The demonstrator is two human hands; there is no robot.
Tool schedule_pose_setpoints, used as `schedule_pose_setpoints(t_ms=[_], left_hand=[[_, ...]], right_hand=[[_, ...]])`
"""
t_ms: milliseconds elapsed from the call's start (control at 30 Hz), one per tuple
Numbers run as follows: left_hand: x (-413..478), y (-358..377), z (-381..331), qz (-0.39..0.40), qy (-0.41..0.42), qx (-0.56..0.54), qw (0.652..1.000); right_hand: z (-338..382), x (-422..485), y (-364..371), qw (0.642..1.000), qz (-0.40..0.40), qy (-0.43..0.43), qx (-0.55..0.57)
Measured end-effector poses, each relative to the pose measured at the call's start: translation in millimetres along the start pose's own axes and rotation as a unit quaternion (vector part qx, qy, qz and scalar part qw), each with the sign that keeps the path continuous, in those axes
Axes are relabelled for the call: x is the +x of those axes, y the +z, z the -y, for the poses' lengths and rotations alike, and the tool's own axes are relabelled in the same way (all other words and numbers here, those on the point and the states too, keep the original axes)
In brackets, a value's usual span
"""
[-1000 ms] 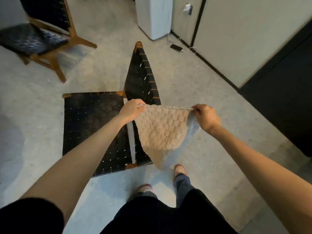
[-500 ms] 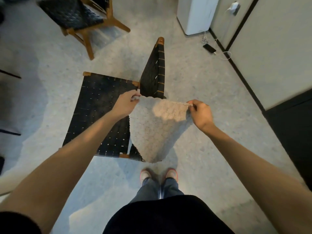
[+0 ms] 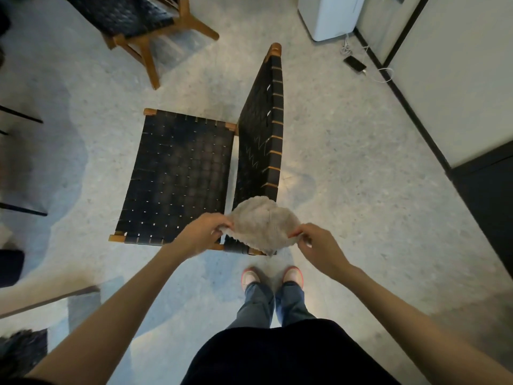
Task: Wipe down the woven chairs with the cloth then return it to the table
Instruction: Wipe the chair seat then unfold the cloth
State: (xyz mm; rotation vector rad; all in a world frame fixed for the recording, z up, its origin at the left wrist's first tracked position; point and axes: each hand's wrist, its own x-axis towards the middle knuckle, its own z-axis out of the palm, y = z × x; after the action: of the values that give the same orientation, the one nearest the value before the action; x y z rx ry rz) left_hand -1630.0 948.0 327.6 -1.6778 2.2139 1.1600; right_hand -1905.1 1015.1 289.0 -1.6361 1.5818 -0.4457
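- Speckled grey floor (image 3: 347, 168) fills most of the head view, with pale patches of light across it. A light wall (image 3: 458, 79) with a black skirting strip runs down the right side and meets a dark panel (image 3: 488, 212).
- The nearer woven chair (image 3: 177, 176) stands in the middle of the view, just ahead of the person's feet. It has a black strap seat in a wooden frame, and its woven backrest (image 3: 263, 129) rises along the seat's right side.
- A second woven chair (image 3: 130, 15) of the same kind stands well apart at the top left, partly cut off by the frame edge.
- The cloth (image 3: 261, 226), beige and nubbly, is held up off the floor between the two hands. It bunches into a rounded, rumpled shape.
- In this view the cloth overlaps the near lower corner of the backrest. Whether it touches the chair cannot be told.
- The left hand (image 3: 202, 234) grasps the cloth's left edge, fingers curled round the fabric, over the near right corner of the seat.
- The right hand (image 3: 316, 245) pinches the cloth's right edge between thumb and fingertips, just to the right of the chair.
- Both forearms are bare and reach forward from the bottom corners.
- Two shoes (image 3: 251, 276) with reddish edges stand side by side on the floor below the cloth, under grey trouser legs.
- A white appliance (image 3: 327, 15) stands against the wall at the top.
- Beside it a phone (image 3: 354, 63) lies on the floor with a white cable (image 3: 384, 75) next to it.
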Motion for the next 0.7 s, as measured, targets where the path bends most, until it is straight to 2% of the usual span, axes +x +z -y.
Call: schedule_pose_setpoints(t_ms=[100, 167, 233, 300, 367, 500, 633, 700], left_hand=[[0.3, 7.5, 10.1, 0.067, -0.008, 0.013, 0.998], [5.7, 13.6, 8.0, 0.107, -0.034, -0.057, 0.992], [14.5, 22.5, -2.6, 0.128, -0.059, -0.192, 0.971], [24.3, 33.7, -12.7, 0.096, -0.073, -0.267, 0.956], [32.1, 44.3, -17.0, 0.062, -0.067, -0.266, 0.960], [41.1, 62.4, -12.8, 0.043, -0.043, -0.299, 0.952], [41.2, 78.3, -15.0, 0.025, -0.037, -0.295, 0.954], [39.4, 87.6, -20.7, 0.009, -0.019, -0.327, 0.945]], right_hand=[[-0.1, -4.9, 19.3, 0.990, 0.107, 0.086, 0.029], [8.3, -2.7, 28.0, 0.979, 0.097, 0.139, 0.117], [21.4, 3.8, 37.5, 0.963, 0.075, 0.169, 0.197], [32.6, 12.1, 49.4, 0.954, 0.077, 0.182, 0.224], [38.2, 19.8, 62.9, 0.949, 0.071, 0.200, 0.233], [34.2, 29.5, 85.4, 0.942, 0.016, 0.239, 0.235], [29.0, 32.2, 96.9, 0.940, -0.018, 0.234, 0.246], [28.4, 32.8, 102.0, 0.937, -0.048, 0.231, 0.259]])
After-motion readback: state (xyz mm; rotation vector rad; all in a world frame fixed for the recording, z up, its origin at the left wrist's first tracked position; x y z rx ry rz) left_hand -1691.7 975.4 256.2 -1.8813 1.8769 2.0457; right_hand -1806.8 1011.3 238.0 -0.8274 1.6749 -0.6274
